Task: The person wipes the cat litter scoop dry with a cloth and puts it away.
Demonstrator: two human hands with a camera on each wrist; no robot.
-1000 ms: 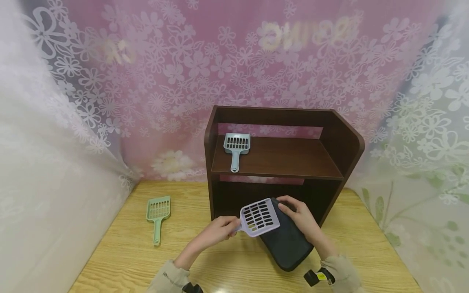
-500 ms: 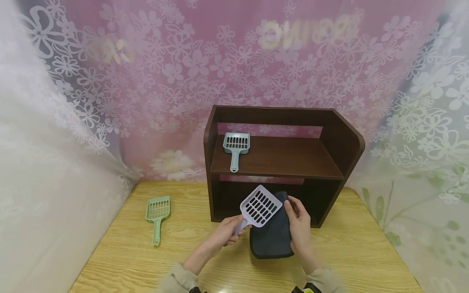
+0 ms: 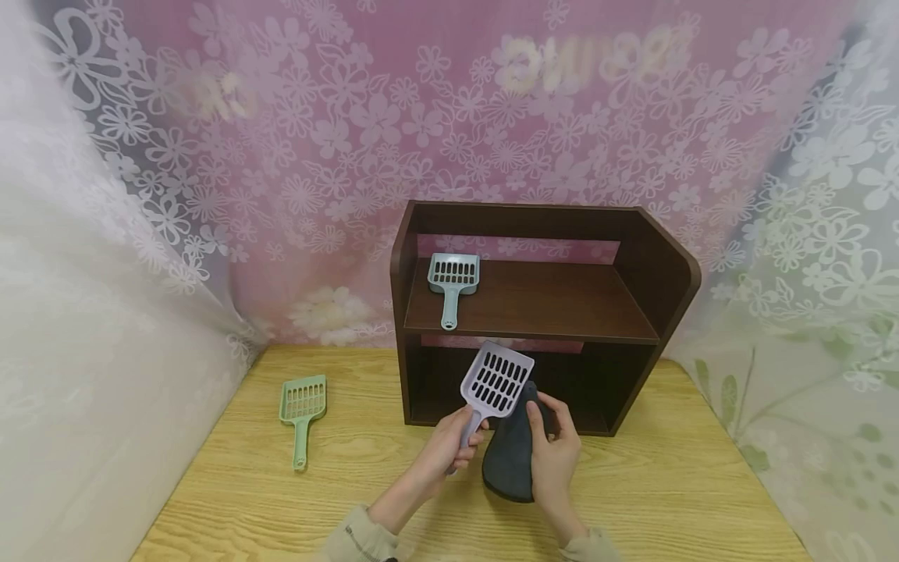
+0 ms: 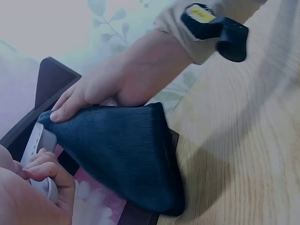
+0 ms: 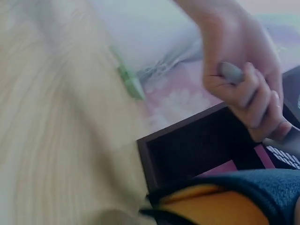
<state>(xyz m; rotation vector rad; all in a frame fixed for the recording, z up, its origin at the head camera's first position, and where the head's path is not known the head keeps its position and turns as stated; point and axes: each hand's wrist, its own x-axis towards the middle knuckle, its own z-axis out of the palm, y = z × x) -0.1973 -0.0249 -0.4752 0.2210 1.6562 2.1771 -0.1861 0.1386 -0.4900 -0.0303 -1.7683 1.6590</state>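
My left hand (image 3: 444, 445) grips the handle of a lilac litter scoop (image 3: 474, 425), its slotted head raised in front of the shelf's lower opening. The right hand (image 3: 555, 453) holds a dark navy cloth (image 3: 510, 460), pinched near its top between thumb and fingers. Beside the scoop's right edge, the cloth's gathered upper end overlaps the head. In the left wrist view the cloth (image 4: 117, 150) fans out wide below the right thumb. An orange inner side (image 5: 215, 206) shows in the right wrist view, bordered by a dark edge.
A dark brown two-level shelf (image 3: 555, 300) stands at the back of the wooden table (image 3: 232, 484). On its upper board lies a light blue litter scoop (image 3: 450, 308). A green litter scoop (image 3: 300, 441) lies on the table at left. Patterned curtains (image 3: 316, 179) enclose the space.
The scoop has turned more upright and risen slightly. The cloth went from lying broad and flat under the scoop to being folded over, and the right hand has shifted left with it.
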